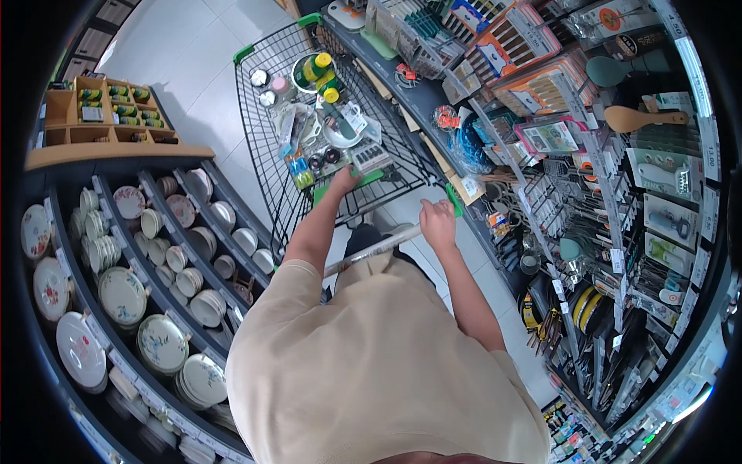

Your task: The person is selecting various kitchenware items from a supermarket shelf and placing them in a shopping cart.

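My left hand [346,181] reaches over the shopping cart's handle to the near end of the basket, beside a green panel [370,178]. Its fingertips are near a boxed pack of dark items [371,155]; whether they grip anything is hidden. My right hand [439,223] is curled around the cart handle [388,242] near its right end. Inside the black wire cart [255,139] lie yellow-capped green bottles [313,68], a white bowl [342,137], two small black round items [323,158], a yellow-and-blue pack [300,171] and lidded jars [280,85].
Tiered shelves of plates [123,296] and stacked bowls [208,307] stand close on the left. Kitchen utensils [646,119] and packaged chopsticks [510,43] hang on the right-hand rack, with pans [585,310] lower down. A wooden display [116,116] stands far left on the tiled floor [185,64].
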### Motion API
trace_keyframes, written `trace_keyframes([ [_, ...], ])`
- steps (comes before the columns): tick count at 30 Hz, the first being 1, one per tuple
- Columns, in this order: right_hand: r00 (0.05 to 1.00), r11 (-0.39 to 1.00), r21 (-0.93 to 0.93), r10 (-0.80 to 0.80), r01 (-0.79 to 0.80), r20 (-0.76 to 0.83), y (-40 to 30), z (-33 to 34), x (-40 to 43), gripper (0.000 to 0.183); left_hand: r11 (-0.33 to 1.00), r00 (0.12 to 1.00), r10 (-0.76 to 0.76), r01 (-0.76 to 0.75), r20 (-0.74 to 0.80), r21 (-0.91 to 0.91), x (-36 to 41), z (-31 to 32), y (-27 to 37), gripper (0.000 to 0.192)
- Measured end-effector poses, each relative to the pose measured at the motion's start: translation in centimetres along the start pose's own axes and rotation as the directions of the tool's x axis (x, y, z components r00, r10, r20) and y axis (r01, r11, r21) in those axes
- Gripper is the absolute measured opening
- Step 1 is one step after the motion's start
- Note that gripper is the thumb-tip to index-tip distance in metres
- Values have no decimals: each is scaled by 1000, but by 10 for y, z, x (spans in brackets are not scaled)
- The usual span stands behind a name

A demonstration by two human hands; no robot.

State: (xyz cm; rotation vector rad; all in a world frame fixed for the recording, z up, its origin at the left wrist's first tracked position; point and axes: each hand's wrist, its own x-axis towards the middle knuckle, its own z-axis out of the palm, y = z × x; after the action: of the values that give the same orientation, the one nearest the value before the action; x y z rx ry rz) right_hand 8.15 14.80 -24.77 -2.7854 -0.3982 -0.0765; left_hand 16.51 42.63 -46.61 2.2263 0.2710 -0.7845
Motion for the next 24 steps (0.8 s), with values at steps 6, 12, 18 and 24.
trace_keyframes([
  [6,999,999,40,35,-34,-32,-3,1,-2,16,994,991,-110,109,-80,-19,16,19,19,70],
  [12,998,998,48,52,-50,-32,-5,-2,0,15,999,995,14,-9,-96,50,18,13,22,65],
  [18,997,998,48,45,-42,-63,-7,-4,3,13,987,897,155,-158,-414,27,9,9,18,26],
  [24,996,998,50,49,-45,-69,-5,0,1,12,996,853,77,-85,-516,8,-2,-21,33,19],
])
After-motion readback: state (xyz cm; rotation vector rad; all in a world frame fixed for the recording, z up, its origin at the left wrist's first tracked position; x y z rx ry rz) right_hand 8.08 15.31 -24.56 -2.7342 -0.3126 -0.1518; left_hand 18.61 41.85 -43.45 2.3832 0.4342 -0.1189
